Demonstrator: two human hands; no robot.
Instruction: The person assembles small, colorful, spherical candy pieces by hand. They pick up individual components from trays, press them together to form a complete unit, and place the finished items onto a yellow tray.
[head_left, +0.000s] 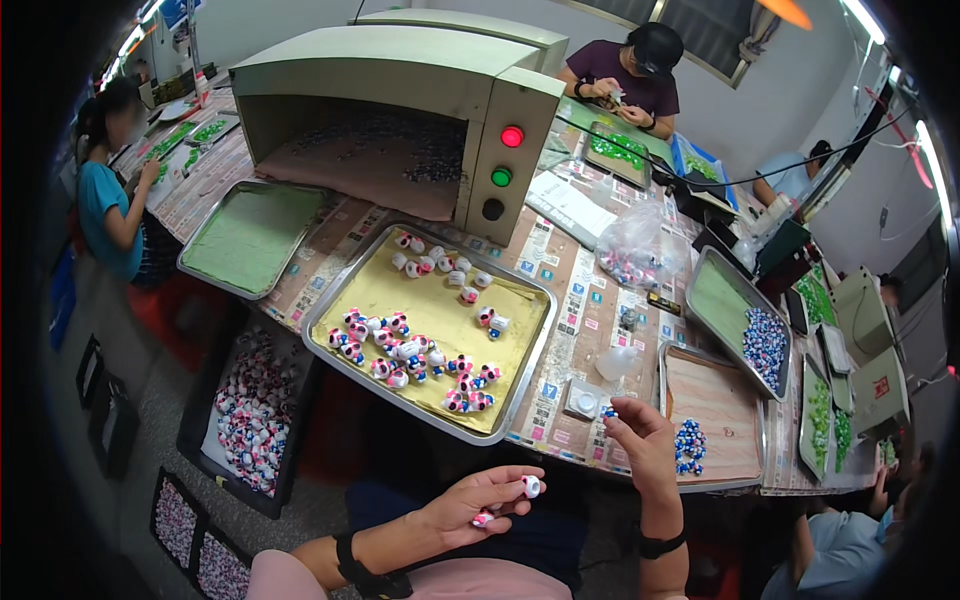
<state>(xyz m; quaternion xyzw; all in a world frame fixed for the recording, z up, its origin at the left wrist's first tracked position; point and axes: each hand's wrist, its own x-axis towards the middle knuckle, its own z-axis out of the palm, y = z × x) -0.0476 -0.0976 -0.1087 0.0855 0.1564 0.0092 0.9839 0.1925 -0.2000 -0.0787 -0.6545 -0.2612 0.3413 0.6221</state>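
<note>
On the counter, a yellow-lined tray holds figures, many apparently joined; white heads far and blue pieces right seem unpaired. Near, the left hand cradles two white lumps; the right hand pinches a blue bit.

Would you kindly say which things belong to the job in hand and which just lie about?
Likely in use:
Left hand: rounded white-and-pink pieces
Right hand: small blue piece
Yellow-lined rectangular metal tray

Likely lying about:
Green-lined rectangular metal tray, left
Clear plastic bag
</note>
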